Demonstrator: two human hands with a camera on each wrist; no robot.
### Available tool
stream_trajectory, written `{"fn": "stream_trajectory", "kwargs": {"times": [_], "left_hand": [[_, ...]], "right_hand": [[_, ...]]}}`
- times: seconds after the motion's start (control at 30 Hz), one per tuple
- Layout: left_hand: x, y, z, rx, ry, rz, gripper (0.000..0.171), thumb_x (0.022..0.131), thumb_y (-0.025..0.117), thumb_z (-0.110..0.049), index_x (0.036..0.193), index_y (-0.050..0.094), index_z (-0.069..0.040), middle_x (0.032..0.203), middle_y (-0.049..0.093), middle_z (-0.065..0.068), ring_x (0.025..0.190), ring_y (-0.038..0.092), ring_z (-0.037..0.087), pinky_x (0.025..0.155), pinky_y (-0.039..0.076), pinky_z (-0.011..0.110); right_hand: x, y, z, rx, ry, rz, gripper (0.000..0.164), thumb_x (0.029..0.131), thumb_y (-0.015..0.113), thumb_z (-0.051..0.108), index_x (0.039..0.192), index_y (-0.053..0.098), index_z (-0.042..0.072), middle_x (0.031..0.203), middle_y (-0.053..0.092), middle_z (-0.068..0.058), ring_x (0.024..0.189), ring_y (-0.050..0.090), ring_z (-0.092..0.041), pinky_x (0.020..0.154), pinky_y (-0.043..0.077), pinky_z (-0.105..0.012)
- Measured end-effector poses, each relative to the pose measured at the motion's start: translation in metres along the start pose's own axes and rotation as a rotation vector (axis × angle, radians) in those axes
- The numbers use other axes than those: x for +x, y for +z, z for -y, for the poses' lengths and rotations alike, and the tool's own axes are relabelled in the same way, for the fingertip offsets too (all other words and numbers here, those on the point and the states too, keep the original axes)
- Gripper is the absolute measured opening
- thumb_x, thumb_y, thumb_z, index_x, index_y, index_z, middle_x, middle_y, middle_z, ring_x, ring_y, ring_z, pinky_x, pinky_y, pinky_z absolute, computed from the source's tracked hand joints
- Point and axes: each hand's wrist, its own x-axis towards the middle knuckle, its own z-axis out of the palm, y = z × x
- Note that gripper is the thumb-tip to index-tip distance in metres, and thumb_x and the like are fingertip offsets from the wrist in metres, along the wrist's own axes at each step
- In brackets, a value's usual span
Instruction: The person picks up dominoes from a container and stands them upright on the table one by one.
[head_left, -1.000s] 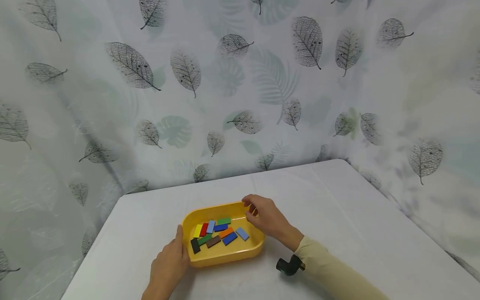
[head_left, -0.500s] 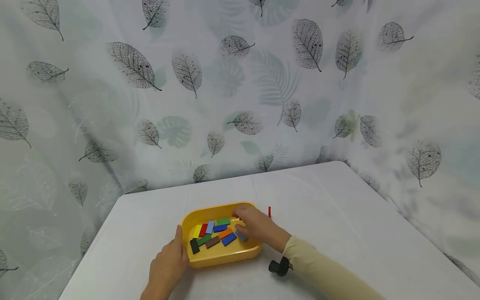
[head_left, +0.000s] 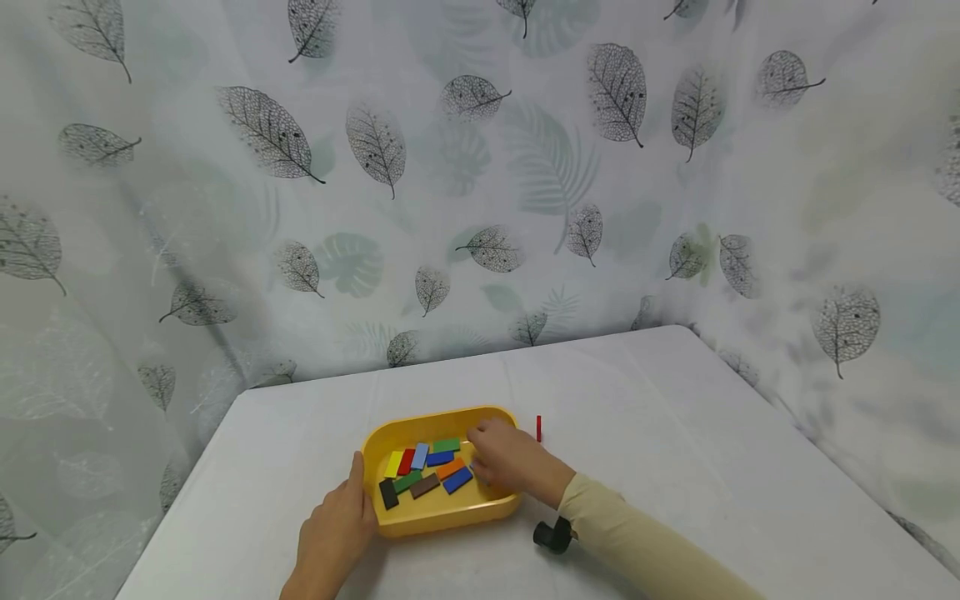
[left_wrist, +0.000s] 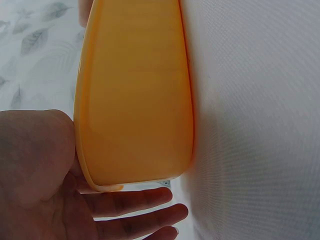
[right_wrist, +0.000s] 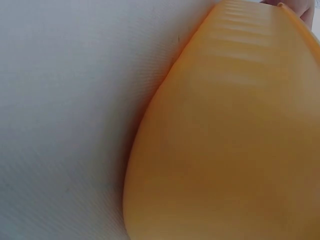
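A yellow tray (head_left: 420, 523) sits on the white table with several coloured domino-like blocks lying in it. At its left end my left hand (head_left: 339, 521) rests against the outer wall; in the left wrist view its fingers (left_wrist: 140, 220) extend past the tray's end. My right hand (head_left: 510, 457) reaches over the right rim into the tray, fingers bent down above a light blue block that it almost wholly covers. Whether the fingertips pinch that block is hidden. Nearest to this hand are an orange block (head_left: 451, 468) and a blue block (head_left: 457, 480).
A thin red block (head_left: 538, 428) stands on the table just beyond the tray's right end. A black device (head_left: 553, 535) is at the right wrist. Leaf-printed curtains (head_left: 480, 208) hang behind and beside the white table (head_left: 675, 433).
My right hand has left the tray's far right corner and dropped onto the light blue block, uncovering the standing red block. The left hand stays at the tray's end.
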Motion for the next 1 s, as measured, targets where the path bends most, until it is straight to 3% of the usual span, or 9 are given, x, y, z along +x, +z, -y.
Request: {"fn": "stream_trajectory", "kwargs": {"times": [0.2,0.43,1.0], "left_hand": [[-0.0012,-0.0011,-0.0004,-0.013,0.021,0.000,0.063,0.104,0.052,-0.015,0.158,0.030,0.009,0.127,0.065,0.028,0.065,0.054,0.022,0.071,0.059,0.049],[-0.0013,-0.0025,0.0007,-0.015,0.010,0.013,0.064,0.103,0.051,-0.014,0.158,0.029,0.010,0.130,0.062,0.030,0.065,0.055,0.021,0.072,0.059,0.049],[-0.0010,-0.0020,0.0010,-0.019,0.008,0.004,0.063,0.103,0.052,-0.014,0.158,0.030,0.009,0.127,0.064,0.029,0.064,0.055,0.021,0.072,0.059,0.051]], "right_hand": [[-0.0024,-0.0006,0.0012,-0.025,0.023,0.033,0.028,0.095,0.078,0.027,0.113,0.070,0.008,0.094,0.059,-0.001,0.081,0.051,-0.014,0.073,0.054,-0.026],[-0.0033,-0.0005,0.0043,-0.061,-0.009,0.048,0.020,0.094,0.079,0.024,0.105,0.070,0.009,0.084,0.059,0.001,0.073,0.051,-0.013,0.067,0.051,-0.023],[-0.0024,-0.0020,0.0066,-0.079,-0.036,0.067,0.025,0.089,0.084,0.022,0.109,0.073,0.011,0.087,0.064,0.002,0.076,0.058,-0.013,0.070,0.054,-0.025]]}}
